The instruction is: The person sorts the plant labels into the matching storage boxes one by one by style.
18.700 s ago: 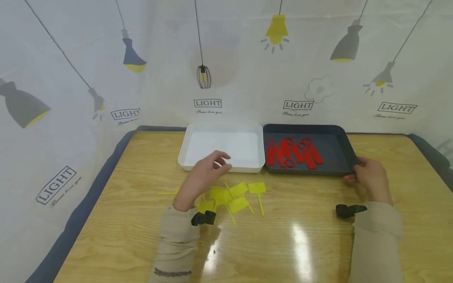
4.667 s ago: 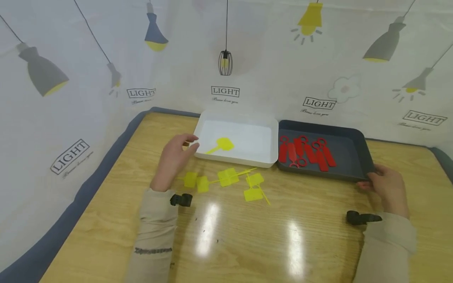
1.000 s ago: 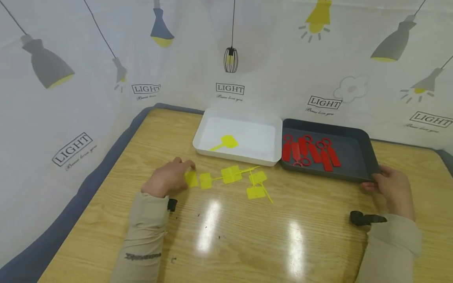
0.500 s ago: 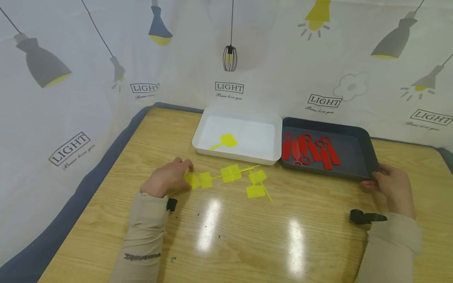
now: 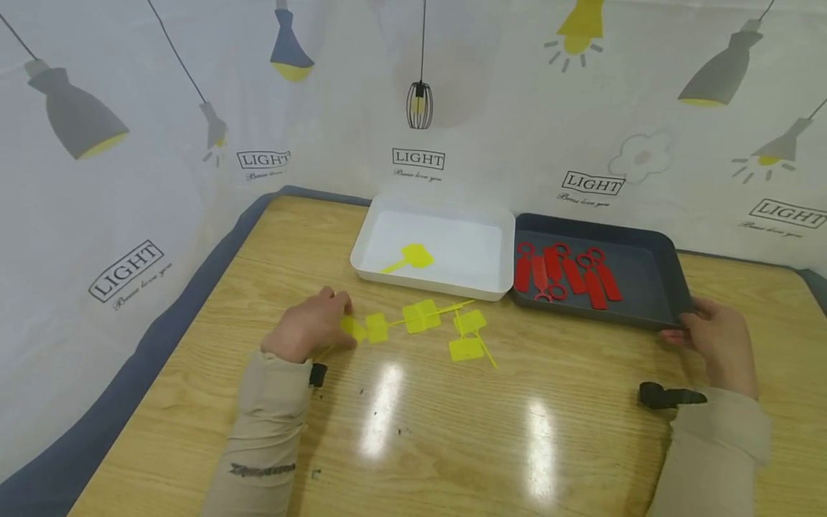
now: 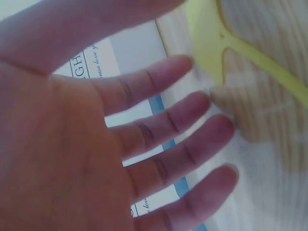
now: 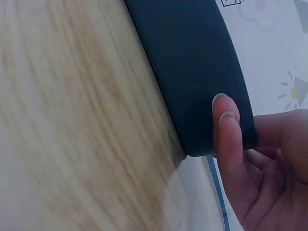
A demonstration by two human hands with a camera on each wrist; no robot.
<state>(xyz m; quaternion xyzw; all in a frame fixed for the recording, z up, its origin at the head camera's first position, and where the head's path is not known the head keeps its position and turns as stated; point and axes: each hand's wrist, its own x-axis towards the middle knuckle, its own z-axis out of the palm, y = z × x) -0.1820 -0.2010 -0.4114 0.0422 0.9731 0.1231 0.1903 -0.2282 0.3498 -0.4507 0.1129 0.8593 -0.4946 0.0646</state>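
Note:
My left hand (image 5: 310,327) is low over the table, its fingertips at a yellow plastic tag (image 5: 352,329) with a flat plate and thin stem. In the left wrist view the fingers are spread and loosely bent, with the tag (image 6: 207,36) beside the thumb and index fingertips. More yellow tags (image 5: 421,317) lie to its right, some overlapping. One yellow tag (image 5: 417,255) rests inside the white tray (image 5: 439,287). My right hand (image 5: 720,341) grips the near right corner of a dark grey tray (image 5: 652,266); the right wrist view shows its thumb and fingers on the rim (image 7: 202,72).
Several red tags with ring ends (image 5: 568,273) lie in the left part of the dark tray, which stands right against the white one. Behind both hangs a white curtain (image 5: 349,93) printed with lamps. The wooden table (image 5: 465,431) has small dark marks near the front.
Over the last second the leftmost yellow tag has turned and slid slightly right at my left fingertips. Earlier, that hand was by the white tray's left edge. My right hand keeps hold of the dark tray.

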